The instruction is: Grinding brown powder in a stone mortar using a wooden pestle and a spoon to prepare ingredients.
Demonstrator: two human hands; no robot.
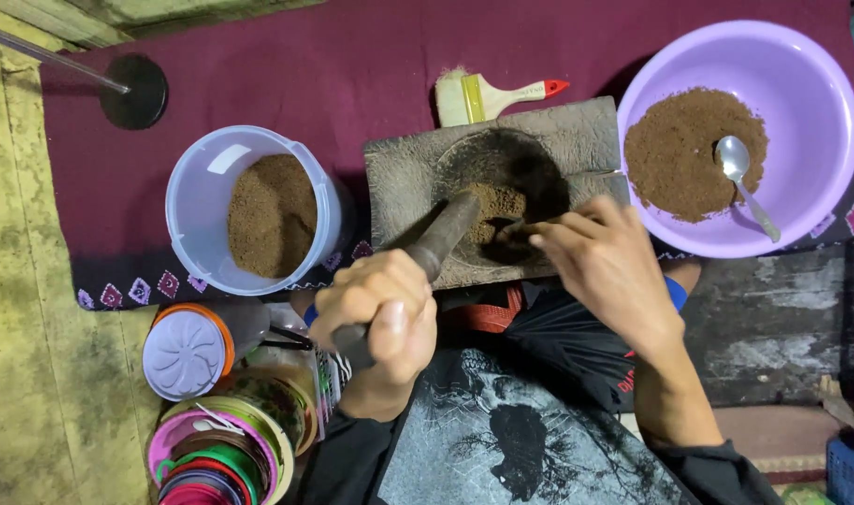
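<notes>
At the far left, a black round stand base (133, 91) is seen on the maroon cloth (305, 65). Below it, stacked coloured lids (217, 454) and a lavender-lidded jar (186, 352) are placed on the floor. A clear tub (202, 201) half filled with brown powder is set next to them. The left hand (376, 313) is clamped around the dark pestle (436, 245), whose tip is pressed into the powder inside the stone mortar slab (404, 178). A paintbrush (488, 95) is laid just behind the slab. The right hand (607, 262) is held loosely curled, fingertips touching the powder in the hollow. At the right, a purple basin (810, 75) holding powder and a metal spoon (743, 180) is found.
</notes>
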